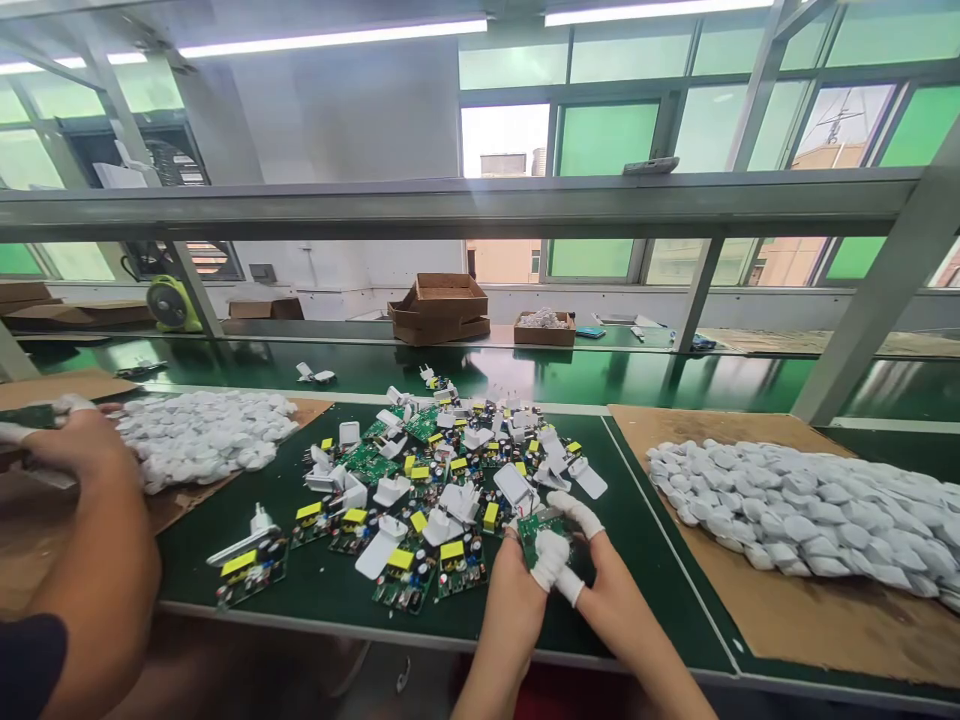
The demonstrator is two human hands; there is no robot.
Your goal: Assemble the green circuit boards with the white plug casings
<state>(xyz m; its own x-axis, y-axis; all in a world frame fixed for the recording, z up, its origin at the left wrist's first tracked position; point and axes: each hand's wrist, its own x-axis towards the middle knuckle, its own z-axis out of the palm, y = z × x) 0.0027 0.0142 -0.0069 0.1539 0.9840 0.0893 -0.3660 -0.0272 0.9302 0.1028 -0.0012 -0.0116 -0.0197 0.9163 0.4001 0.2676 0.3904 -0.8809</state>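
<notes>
White fingertip covers (73,403) fit a co-worker (112,570), whose arm extends in from the left edge. To the right, a heap of small, white, rounded pieces (202,435) rests on a brown cardboard sheet (180,505). Near the front edge of the smooth, dark green worktop (330,590), a single board with a yellow block (255,572) lies left of the main pile. The main pile of green boards and white plastic plug pieces (450,462) occupies the centre. At its right front side, the left hand (525,578) and right hand (600,568) jointly grasp one green circuit board (531,527) above the worktop; the covered thumbs partly hide it. Farther right, beyond a thin white line (676,553), a second brown cardboard sheet (795,632) carries a broad layer of white rounded pieces (810,510).
</notes>
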